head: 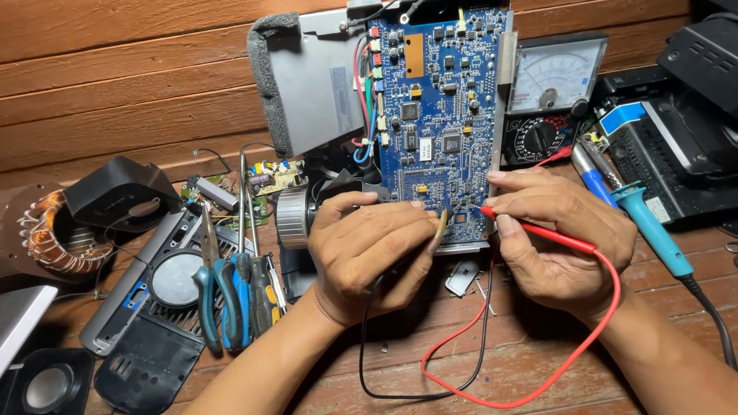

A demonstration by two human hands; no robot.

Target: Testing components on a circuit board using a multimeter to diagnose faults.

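Both hands [461, 246] hold probes against the blue circuit board [438, 100].

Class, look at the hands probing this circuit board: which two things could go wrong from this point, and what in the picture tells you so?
1. The red probe in the right hand touches the blue board among densely packed parts; a slip might bridge neighbouring contacts.
2. The red lead and black lead loop loosely under both wrists; the left hand could snag one and jerk a tip.

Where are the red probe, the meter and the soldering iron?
red probe [538, 230], head view, mid-shaft by the right hand.
meter [555, 73], head view, dial face.
soldering iron [653, 230], head view, blue handle.
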